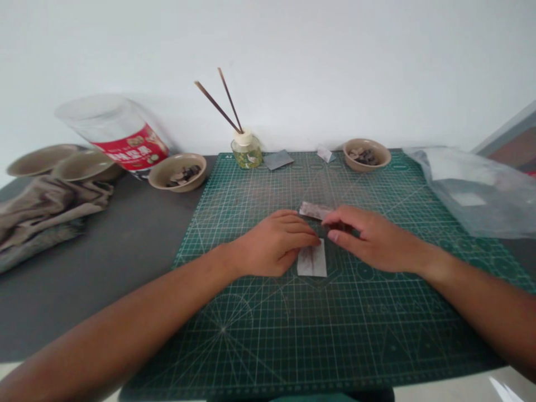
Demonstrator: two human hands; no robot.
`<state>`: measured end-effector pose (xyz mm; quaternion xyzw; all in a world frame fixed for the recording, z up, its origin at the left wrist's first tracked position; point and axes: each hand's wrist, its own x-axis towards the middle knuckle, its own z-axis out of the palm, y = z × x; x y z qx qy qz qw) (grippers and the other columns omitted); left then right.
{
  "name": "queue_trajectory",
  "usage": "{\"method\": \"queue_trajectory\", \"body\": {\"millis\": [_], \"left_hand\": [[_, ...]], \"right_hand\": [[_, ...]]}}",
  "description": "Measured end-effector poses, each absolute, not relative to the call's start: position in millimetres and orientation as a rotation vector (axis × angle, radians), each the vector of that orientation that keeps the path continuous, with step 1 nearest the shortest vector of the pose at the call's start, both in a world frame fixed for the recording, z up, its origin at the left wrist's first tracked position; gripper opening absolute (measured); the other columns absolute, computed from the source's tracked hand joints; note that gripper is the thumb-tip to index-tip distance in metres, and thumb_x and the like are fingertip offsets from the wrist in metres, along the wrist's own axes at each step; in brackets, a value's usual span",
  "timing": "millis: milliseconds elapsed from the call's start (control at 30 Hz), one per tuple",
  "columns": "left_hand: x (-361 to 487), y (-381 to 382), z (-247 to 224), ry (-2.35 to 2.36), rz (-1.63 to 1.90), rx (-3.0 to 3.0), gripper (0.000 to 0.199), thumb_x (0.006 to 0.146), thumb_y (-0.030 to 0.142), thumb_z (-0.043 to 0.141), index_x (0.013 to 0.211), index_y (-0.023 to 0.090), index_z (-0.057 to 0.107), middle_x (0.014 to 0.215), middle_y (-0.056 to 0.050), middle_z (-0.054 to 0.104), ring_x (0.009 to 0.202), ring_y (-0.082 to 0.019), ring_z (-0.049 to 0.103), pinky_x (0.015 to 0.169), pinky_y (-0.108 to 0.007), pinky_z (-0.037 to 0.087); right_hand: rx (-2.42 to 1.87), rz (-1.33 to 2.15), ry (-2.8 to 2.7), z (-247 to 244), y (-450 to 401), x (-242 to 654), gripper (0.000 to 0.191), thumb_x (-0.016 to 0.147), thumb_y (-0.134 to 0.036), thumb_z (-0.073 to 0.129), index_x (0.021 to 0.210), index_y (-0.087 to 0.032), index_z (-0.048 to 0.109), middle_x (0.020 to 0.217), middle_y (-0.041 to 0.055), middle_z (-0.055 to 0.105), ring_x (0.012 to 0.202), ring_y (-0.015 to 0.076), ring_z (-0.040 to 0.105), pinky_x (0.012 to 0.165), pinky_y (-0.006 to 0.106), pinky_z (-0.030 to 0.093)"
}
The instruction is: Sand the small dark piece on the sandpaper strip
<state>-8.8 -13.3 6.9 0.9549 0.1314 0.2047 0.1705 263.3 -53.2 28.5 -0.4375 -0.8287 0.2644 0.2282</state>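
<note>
Now we see our left hand [272, 244] with its fingers pressed together on a white paper strip [312, 261] that points away from us. A gray strip [314, 210] lies sideways just above, nearer our right hand [377, 237]; whether that hand pinches it, we cannot tell.

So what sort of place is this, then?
It looks like a craft bench, probably: a green gridded cutting mat lies on the table, a tan bowl holds small dark pieces, and a reed diffuser stands behind.
</note>
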Motion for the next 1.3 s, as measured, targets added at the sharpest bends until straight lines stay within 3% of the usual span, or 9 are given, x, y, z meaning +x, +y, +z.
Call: {"method": "queue_trajectory", "body": {"millis": [167,333,533,633,800,1300], "left_hand": [[-12,-21,16,0.629,0.497,2.735,0.025,0.098,0.033,0.064,0.115,0.018,0.075,0.110,-0.009,0.078,0.101,-0.027,0.072,0.090,-0.044,0.053],[-13,-26,19,0.708,0.293,2.769,0.019,0.097,0.034,0.071,0.110,0.019,0.074,0.109,-0.008,0.073,0.093,-0.024,0.070,0.082,-0.039,0.051],[-8,-25,10,0.735,0.334,2.748,0.024,0.104,0.039,0.069,0.119,0.020,0.073,0.120,-0.008,0.074,0.106,-0.026,0.072,0.090,-0.040,0.054],[-11,-24,12,0.669,0.339,2.741,0.031,0.101,0.037,0.072,0.127,0.021,0.071,0.128,-0.009,0.073,0.112,-0.027,0.072,0.097,-0.043,0.055],[-15,-29,22,0.833,0.232,2.812,0.056,0.093,0.057,0.081,0.126,0.014,0.068,0.127,-0.014,0.070,0.115,-0.033,0.070,0.102,-0.049,0.055],[-14,-36,17,0.752,0.283,2.882,0.044,0.103,0.055,0.074,0.125,0.017,0.072,0.135,-0.012,0.072,0.112,-0.030,0.071,0.096,-0.046,0.051]], "right_hand": [[-1.179,0.602,-2.405,23,-70,252,0.011,0.099,-0.022,0.064,0.109,-0.024,0.070,0.096,0.0026,0.074,0.081,0.0197,0.068,0.075,0.033,0.052],[-1.172,0.513,-2.424,11,-81,243,0.014,0.101,-0.020,0.066,0.114,-0.024,0.065,0.105,0.0049,0.074,0.089,0.0216,0.070,0.080,0.035,0.054],[-1.123,0.456,-2.481,10,-84,244,0.009,0.103,-0.018,0.066,0.109,-0.024,0.065,0.104,0.0055,0.073,0.093,0.0236,0.071,0.081,0.037,0.056],[-1.144,0.461,-2.496,11,-82,245,0.007,0.104,-0.020,0.064,0.109,-0.024,0.066,0.105,0.0059,0.073,0.091,0.0236,0.072,0.079,0.038,0.058],[-1.159,0.462,-2.508,9,-81,247,0.009,0.108,-0.025,0.062,0.113,-0.024,0.069,0.113,0.0095,0.072,0.094,0.0249,0.073,0.082,0.042,0.063],[-1.019,0.405,-2.563,6,-75,257,0.014,0.111,-0.026,0.060,0.119,-0.026,0.071,0.117,0.0095,0.076,0.103,0.0263,0.077,0.087,0.042,0.066]]}}
